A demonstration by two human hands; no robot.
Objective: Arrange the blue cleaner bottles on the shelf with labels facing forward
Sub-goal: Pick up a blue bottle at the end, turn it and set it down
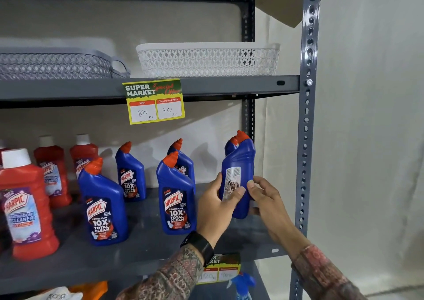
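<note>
Several blue cleaner bottles with orange caps stand on the grey middle shelf (142, 244). Two front ones (104, 210) (176, 199) and one further back (131, 176) show their labels forward. A fourth (183, 160) stands behind the front right one. At the shelf's right end, my left hand (218, 205) and my right hand (266, 199) both grip a blue bottle (239, 162), its white back label turned toward me. Another blue bottle (230, 147) peeks out just behind it, mostly hidden.
Red bathroom cleaner bottles (25, 208) fill the shelf's left side. A price tag (154, 101) hangs from the upper shelf, which carries a white basket (206, 59) and a grey basket (57, 64). The grey upright post (306, 139) bounds the right. A spray bottle (243, 283) sits below.
</note>
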